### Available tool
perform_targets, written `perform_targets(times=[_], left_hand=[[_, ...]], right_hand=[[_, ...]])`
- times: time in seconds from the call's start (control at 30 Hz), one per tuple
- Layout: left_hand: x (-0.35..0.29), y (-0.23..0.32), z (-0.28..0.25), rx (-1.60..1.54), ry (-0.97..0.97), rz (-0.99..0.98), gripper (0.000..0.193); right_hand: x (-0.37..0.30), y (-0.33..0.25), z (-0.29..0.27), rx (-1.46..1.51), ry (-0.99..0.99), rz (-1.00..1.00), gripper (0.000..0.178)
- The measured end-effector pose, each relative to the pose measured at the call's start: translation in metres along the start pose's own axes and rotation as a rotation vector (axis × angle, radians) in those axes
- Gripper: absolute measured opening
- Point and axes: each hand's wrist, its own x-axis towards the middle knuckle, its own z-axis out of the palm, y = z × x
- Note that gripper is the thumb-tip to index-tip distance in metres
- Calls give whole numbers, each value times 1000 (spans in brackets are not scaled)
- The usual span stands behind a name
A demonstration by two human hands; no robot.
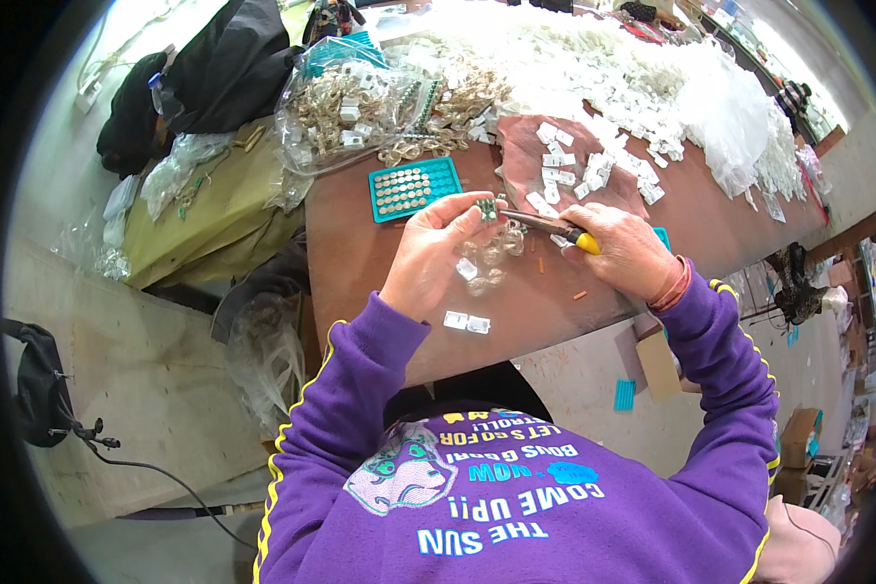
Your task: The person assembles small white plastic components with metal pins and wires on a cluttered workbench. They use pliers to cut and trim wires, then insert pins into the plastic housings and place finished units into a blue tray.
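Observation:
My left hand (426,248) pinches a small green circuit board (487,208) between thumb and fingers, above the brown table. My right hand (625,248) is closed round pliers (545,225) with a yellow handle. Their jaws point left and meet the board's right edge; whether they grip a part of it is too small to tell. Pale coiled wires (496,255) show below the board, partly hidden by my left hand. Two white rectangular plastic pieces (467,321) lie near the table's front edge, and small orange bits (580,294) lie to their right.
A teal tray (448,178) of round metal discs sits beyond my left hand. Behind it, a clear bag (326,112) holds coiled wires. White plastic parts (594,170) lie on a reddish cloth (524,146), before a large white heap (574,63). A green-covered surface (200,229) adjoins at left.

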Motion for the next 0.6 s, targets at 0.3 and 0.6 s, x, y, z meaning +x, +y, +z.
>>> perform_targets(times=[0.3, 0.6], left_hand=[[-7, -1, -6, 165, -48, 29, 29], [-7, -5, -7, 189, -77, 87, 26]], right_hand=[[4, -16, -10, 50, -116, 23, 28], [1, -16, -11, 155, -125, 27, 27]])
